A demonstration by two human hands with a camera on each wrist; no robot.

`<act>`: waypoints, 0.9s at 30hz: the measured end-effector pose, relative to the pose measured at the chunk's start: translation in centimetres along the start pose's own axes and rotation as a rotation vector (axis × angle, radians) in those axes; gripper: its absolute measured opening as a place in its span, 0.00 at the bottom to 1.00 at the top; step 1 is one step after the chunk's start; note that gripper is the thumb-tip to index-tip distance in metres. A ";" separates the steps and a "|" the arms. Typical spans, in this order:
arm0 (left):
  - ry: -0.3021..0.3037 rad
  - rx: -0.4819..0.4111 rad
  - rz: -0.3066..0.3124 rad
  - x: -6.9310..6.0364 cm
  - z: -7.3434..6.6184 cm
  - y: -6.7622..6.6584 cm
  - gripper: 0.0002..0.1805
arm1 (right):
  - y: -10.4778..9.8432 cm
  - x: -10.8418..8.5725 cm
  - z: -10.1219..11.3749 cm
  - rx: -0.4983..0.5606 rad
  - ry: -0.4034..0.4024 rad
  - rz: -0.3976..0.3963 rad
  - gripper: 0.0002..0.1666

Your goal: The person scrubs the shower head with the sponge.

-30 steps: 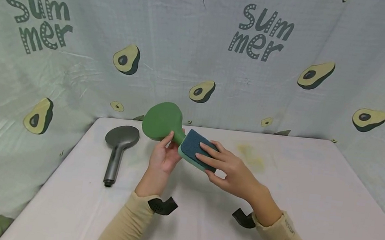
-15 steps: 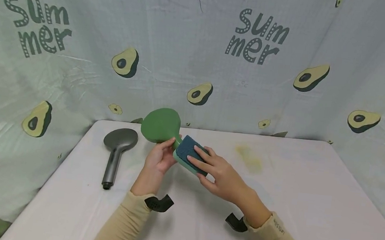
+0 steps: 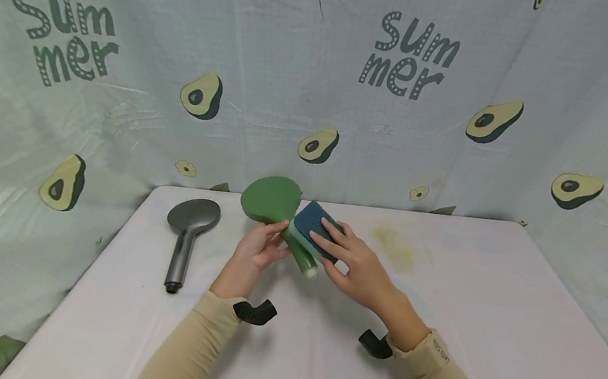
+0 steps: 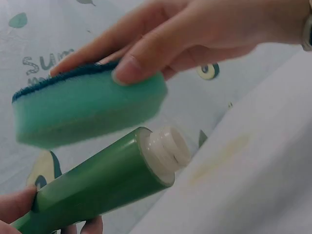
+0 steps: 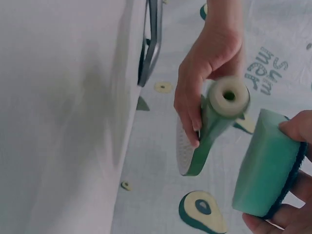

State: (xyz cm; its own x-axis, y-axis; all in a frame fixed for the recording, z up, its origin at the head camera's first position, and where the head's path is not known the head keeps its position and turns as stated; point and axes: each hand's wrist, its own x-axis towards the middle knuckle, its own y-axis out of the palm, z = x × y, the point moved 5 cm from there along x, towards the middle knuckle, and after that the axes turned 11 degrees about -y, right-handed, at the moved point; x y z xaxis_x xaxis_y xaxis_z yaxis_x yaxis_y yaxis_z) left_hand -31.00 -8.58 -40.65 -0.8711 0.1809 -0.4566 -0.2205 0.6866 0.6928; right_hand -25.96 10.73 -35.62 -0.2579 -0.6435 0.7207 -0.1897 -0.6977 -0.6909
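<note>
A green shower head [image 3: 271, 199] is gripped near its neck by my left hand [image 3: 256, 251], above the table's far half. Its handle slants down to the right, ending in a white threaded connector [image 4: 168, 148]. My right hand [image 3: 358, 264] holds a sponge [image 3: 315, 227] with a dark blue scouring side up and a light green foam side [image 4: 92, 109] beneath. In the head view the sponge overlaps the handle. The left wrist view shows a narrow gap between foam and handle. The right wrist view shows the white spray face [image 5: 185, 146] partly behind my left fingers.
A grey shower head [image 3: 186, 238] lies on the white table [image 3: 490, 336] at the left, handle toward me. A yellowish stain [image 3: 394, 248] marks the cloth at the back. Behind the table hangs a pale curtain [image 3: 275, 42] printed with avocados and lettering.
The green shower head has shifted slightly right, and its handle end now shows below the sponge. The sponge went left and down, then back up to the right, off the handle's end.
</note>
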 end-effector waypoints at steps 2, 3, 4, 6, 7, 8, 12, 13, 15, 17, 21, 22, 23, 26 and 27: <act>-0.009 0.036 0.009 0.3 0.3 -0.1 0.19 | -0.1 -0.2 -0.6 -0.009 0.026 -0.029 0.31; -0.011 0.050 0.011 0.4 0.5 -0.1 0.22 | -0.1 -0.4 -0.9 -0.013 0.039 -0.042 0.31; -0.015 0.061 0.011 0.6 0.6 -0.1 0.26 | -0.1 -0.5 -1.2 -0.019 0.053 -0.049 0.30; -0.022 0.083 0.015 0.9 0.9 -0.1 0.33 | -0.2 -0.7 -1.7 -0.031 0.080 -0.060 0.29; -0.028 0.101 0.011 1.0 1.0 -0.1 0.36 | -0.2 -0.8 -2.0 -0.034 0.092 -0.063 0.29; -0.034 0.118 0.007 1.1 1.2 -0.1 0.38 | -0.3 -0.9 -2.2 -0.038 0.104 -0.066 0.29; -0.060 0.281 -0.010 1.4 1.5 -0.1 0.35 | -0.6 -1.3 -3.4 -0.051 0.162 -0.068 0.30; -0.064 0.316 -0.017 1.4 1.5 -0.1 0.33 | -0.7 -1.5 -3.7 -0.053 0.179 -0.067 0.30; -0.067 0.391 -0.008 1.5 1.6 0.0 0.29 | -0.9 -1.7 -4.3 -0.066 0.218 -0.057 0.30; -0.070 0.441 0.002 1.5 1.6 0.1 0.28 | -1.1 -2.0 -4.9 -0.079 0.253 -0.043 0.30; -0.093 0.499 0.026 1.6 1.8 0.3 0.33 | -1.5 -2.5 -5.9 -0.099 0.325 -0.014 0.30; -0.101 0.511 0.029 1.6 1.9 0.3 0.34 | -1.5 -2.7 -6.1 -0.099 0.346 -0.004 0.30; -0.110 0.517 0.033 1.7 2.0 0.3 0.34 | -1.5 -2.9 -6.3 -0.100 0.366 0.010 0.30; -0.133 0.533 0.043 1.8 2.4 0.3 0.35 | -1.5 -3.6 -7.0 -0.096 0.430 0.058 0.30; -0.137 0.530 0.042 1.8 2.5 0.3 0.35 | -1.5 -3.9 -7.2 -0.092 0.450 0.069 0.30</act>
State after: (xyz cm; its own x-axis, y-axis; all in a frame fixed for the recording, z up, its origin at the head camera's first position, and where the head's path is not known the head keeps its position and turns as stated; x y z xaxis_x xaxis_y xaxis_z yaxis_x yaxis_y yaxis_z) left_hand -31.58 -6.30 -42.63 -0.8013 0.2814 -0.5280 0.0953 0.9312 0.3518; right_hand -31.54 16.55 -37.83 -0.6544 -0.4726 0.5903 -0.2354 -0.6145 -0.7530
